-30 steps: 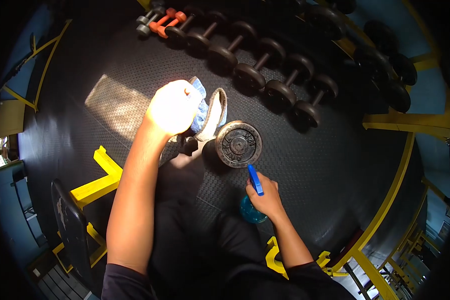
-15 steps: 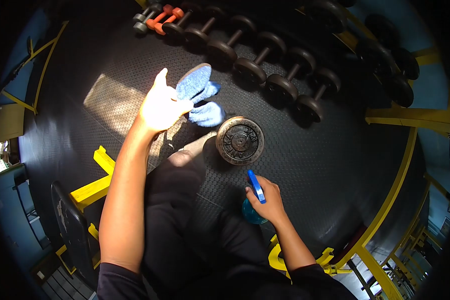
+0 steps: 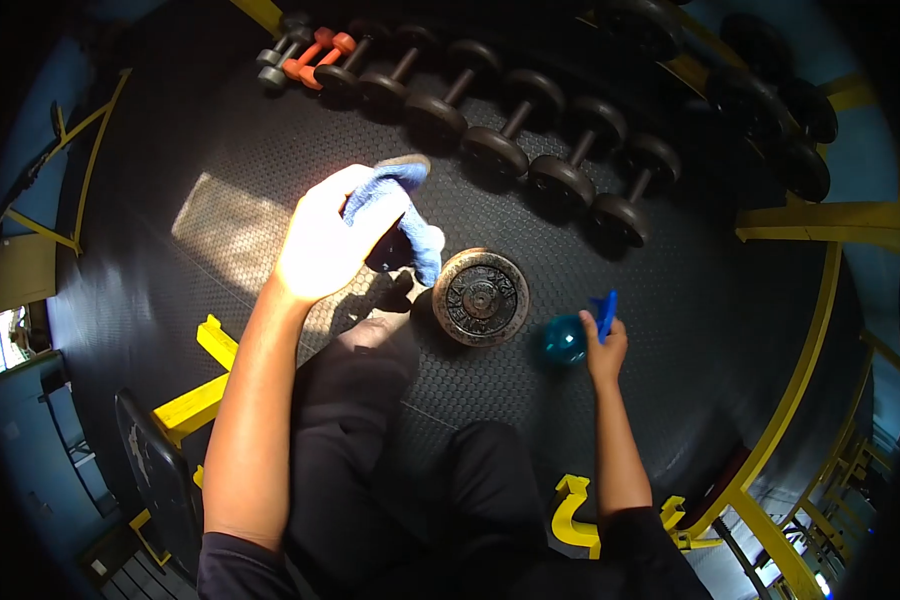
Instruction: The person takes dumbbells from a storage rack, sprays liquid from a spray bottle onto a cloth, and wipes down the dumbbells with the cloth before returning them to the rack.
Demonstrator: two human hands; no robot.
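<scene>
Bright sunlight falls on my left hand point(image 3: 325, 235), whose fingers are closed on a bunched blue cloth point(image 3: 425, 240). One end of the cloth hangs toward a round metal weight plate point(image 3: 481, 298), which lies on the floor with raised lettering on its face. Right of the plate, my right hand point(image 3: 607, 350) grips a spray bottle point(image 3: 565, 340) by its blue trigger head point(image 3: 607, 312). The bottle is tilted, its clear teal body pointing left toward the plate.
Several black dumbbells point(image 3: 510, 135) line the back of the dark rubber floor, with orange dumbbells point(image 3: 320, 58) at the left end. Yellow metal frames point(image 3: 800, 375) stand on the right. A yellow bracket point(image 3: 195, 405) and dark pad point(image 3: 150, 470) are at left.
My right hand has swung the spray bottle outward to the right and up, tilting it. My left hand has come down slightly, the blue cloth now more bunched and folded over its fingers.
</scene>
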